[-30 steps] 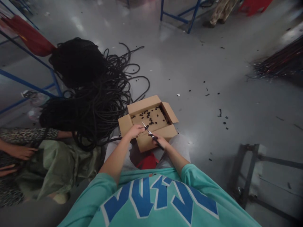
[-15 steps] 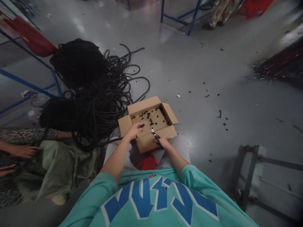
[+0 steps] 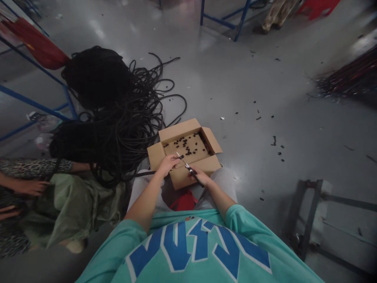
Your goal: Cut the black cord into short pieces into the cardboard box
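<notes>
My left hand (image 3: 167, 164) is closed on the end of a black cord (image 3: 144, 173), over the near left part of an open cardboard box (image 3: 179, 130). The cord's short tip pokes out past my fingers. My right hand (image 3: 199, 176) grips scissors (image 3: 189, 167) by their dark handles, above the box's near flap. The scissor blades point up and left, open, with the cord's tip at or between them; exact contact is too small to tell. Small black pieces (image 3: 188, 148) lie scattered inside the box.
A large tangle of black cord (image 3: 129, 114) covers the floor left of the box. Beside it at the left sits another person (image 3: 64, 200), hands showing. Blue metal frames (image 3: 220, 21) stand at the top and left, a grey metal frame (image 3: 312, 216) at the lower right.
My right hand has brought the scissors left and up, so the blades now reach the cord's tip at my left hand. My left hand has moved very little.
</notes>
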Demonstrator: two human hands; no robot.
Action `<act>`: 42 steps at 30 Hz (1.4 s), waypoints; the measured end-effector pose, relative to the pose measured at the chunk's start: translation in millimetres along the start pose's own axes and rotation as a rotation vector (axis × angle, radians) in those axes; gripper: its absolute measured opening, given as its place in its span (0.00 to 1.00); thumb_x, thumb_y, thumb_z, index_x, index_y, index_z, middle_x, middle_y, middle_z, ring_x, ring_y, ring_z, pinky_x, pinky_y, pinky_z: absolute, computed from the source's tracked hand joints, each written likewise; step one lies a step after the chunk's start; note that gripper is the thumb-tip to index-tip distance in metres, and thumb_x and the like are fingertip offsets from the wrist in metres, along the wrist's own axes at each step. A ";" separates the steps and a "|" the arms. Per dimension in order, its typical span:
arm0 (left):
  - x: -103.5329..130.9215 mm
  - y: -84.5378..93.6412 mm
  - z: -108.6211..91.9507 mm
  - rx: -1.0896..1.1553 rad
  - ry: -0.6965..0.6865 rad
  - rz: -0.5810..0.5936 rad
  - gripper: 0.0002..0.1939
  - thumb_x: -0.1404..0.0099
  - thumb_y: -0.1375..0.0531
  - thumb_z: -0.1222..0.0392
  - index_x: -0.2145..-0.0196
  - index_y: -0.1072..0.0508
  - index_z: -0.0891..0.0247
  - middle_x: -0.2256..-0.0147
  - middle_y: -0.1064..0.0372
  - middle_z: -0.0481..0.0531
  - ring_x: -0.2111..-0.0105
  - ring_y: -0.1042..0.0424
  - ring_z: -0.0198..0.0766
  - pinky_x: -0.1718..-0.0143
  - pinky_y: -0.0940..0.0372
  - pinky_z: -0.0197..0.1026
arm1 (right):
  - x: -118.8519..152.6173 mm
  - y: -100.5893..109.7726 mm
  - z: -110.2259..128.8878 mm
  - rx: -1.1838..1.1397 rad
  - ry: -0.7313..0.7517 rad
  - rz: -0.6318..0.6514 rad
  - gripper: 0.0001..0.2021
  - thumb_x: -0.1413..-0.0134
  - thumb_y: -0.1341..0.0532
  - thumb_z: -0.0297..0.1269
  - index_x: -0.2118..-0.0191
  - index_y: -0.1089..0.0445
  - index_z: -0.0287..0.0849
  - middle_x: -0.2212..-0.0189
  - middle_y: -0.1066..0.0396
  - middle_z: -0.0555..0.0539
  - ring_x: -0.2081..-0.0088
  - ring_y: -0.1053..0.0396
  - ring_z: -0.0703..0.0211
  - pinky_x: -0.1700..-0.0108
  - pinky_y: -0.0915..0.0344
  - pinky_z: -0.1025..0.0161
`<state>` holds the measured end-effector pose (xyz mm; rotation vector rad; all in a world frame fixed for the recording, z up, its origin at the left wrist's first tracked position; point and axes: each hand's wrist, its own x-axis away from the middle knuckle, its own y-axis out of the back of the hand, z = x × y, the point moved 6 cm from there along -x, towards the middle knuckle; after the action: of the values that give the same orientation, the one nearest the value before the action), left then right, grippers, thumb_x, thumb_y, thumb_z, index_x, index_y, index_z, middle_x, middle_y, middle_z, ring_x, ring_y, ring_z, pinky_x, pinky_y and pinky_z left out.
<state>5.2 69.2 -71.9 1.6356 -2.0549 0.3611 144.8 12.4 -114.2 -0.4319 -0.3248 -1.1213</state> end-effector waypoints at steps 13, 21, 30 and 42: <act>9.5 -8.2 -4.3 0.026 0.017 0.004 0.10 0.53 0.43 0.57 0.76 0.36 0.68 0.81 0.39 0.45 0.88 0.47 0.22 0.86 0.55 0.31 | 1.5 1.9 4.6 -0.032 0.086 -0.088 0.28 0.74 0.40 0.27 0.57 0.34 0.43 0.64 0.34 0.52 0.63 0.38 0.61 0.62 0.42 0.65; 3.1 -5.6 4.3 0.017 -0.023 -0.013 0.10 0.52 0.44 0.56 0.76 0.36 0.68 0.80 0.39 0.45 0.88 0.47 0.22 0.86 0.55 0.31 | -0.2 0.9 3.3 -0.003 0.113 -0.098 0.27 0.74 0.40 0.27 0.57 0.33 0.42 0.69 0.34 0.53 0.67 0.38 0.63 0.63 0.42 0.65; 0.1 -1.1 8.6 -0.004 -0.052 -0.046 0.13 0.53 0.41 0.56 0.72 0.36 0.67 0.79 0.37 0.45 0.85 0.45 0.24 0.83 0.51 0.30 | 4.5 -3.4 -0.3 -0.081 -0.018 -0.063 0.28 0.73 0.43 0.26 0.55 0.35 0.37 0.86 0.46 0.59 0.85 0.50 0.74 0.81 0.52 0.72; -4.0 3.2 6.0 -0.199 -0.071 0.086 0.10 0.52 0.42 0.59 0.72 0.33 0.68 0.83 0.41 0.43 0.85 0.45 0.24 0.82 0.49 0.30 | 9.5 -10.4 2.6 -0.251 -0.111 0.152 0.33 0.73 0.42 0.29 0.51 0.41 0.40 0.84 0.41 0.58 0.84 0.45 0.71 0.82 0.51 0.72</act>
<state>1.5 70.3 -78.9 1.4644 -2.1422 0.1238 139.0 2.3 -105.9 -0.7311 -0.2439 -0.9947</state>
